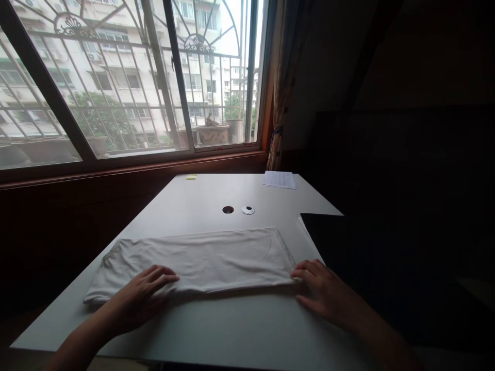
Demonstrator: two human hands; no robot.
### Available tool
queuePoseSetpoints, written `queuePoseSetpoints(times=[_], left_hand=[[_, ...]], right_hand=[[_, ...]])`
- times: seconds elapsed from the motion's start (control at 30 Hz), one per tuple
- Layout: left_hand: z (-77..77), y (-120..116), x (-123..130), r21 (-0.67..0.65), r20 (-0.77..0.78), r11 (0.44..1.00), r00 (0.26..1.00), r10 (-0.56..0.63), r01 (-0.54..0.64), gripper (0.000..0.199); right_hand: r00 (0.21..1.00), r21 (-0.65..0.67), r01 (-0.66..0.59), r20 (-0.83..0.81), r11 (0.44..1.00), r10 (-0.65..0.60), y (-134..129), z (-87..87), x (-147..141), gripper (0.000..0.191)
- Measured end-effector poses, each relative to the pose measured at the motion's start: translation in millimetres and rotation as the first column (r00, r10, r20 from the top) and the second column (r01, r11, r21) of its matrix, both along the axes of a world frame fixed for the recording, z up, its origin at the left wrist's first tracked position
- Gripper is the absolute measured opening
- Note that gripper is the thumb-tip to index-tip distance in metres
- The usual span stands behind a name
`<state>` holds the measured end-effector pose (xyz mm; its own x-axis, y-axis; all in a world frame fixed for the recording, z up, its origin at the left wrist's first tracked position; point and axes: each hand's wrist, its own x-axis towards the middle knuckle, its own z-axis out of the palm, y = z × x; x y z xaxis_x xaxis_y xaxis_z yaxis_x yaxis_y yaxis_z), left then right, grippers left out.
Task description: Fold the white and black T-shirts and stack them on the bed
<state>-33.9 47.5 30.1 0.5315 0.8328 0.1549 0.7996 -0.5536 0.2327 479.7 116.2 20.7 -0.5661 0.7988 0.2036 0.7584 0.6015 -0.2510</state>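
A white cloth garment [224, 257], folded into a long flat strip, lies across the white table. Its left end looks gathered, and shallow wrinkles run over its surface. My left hand [149, 288] rests at the front edge, left of the middle, its fingers stretched onto the fabric and loosely apart. At the front right corner, my right hand [319, 288] touches the cloth with its fingertips. The right thumb sits lower, apart from the fingers. What kind of garment it is, I cannot tell.
Beyond the cloth, the table [174, 211] has a round cable hole [228, 210] with a white cap [248, 210] beside it. Papers [280, 179] and a yellow sticky note [191, 177] lie at the far edge. A dark flat object [328, 237] covers the right edge.
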Motion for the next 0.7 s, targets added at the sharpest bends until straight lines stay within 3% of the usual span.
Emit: queuePoseSetpoints(times=[0.07, 0.17, 0.33, 0.47, 0.7], left_hand=[[-0.8, -11, -26, 0.042, -0.03, 0.997, 0.997, 0.07, -0.069, 0.052], [-8.7, -26, -65, 0.097, -0.08, 0.983, 0.983, 0.164, -0.156, 0.059], [-33.8, -37, -118, 0.134, -0.143, 0.954, 0.948, 0.286, -0.267, 0.056], [-42.8, -40, -129, 0.121, -0.104, 0.936, 0.934, 0.343, -0.33, 0.05], [-41.3, -42, -122, 0.102, -0.079, 0.906, 0.905, 0.419, -0.41, 0.048]], right_hand=[[0.999, 0.085, -0.002, 0.032, 0.996, -0.001, -2, -4.6, -4, 0.035], [0.991, 0.186, 0.041, 0.121, 0.982, -0.064, 3, -10.1, -11, 0.023], [0.981, 0.179, 0.05, 0.176, 0.983, -0.082, 15, -7.9, -10, 0.02], [0.996, 0.137, 0.086, 0.025, 0.987, -0.091, 19, 0.4, -2, 0.018], [0.976, 0.197, 0.139, -0.196, 0.971, -0.1, 26, 22.4, 9, 0.018]])
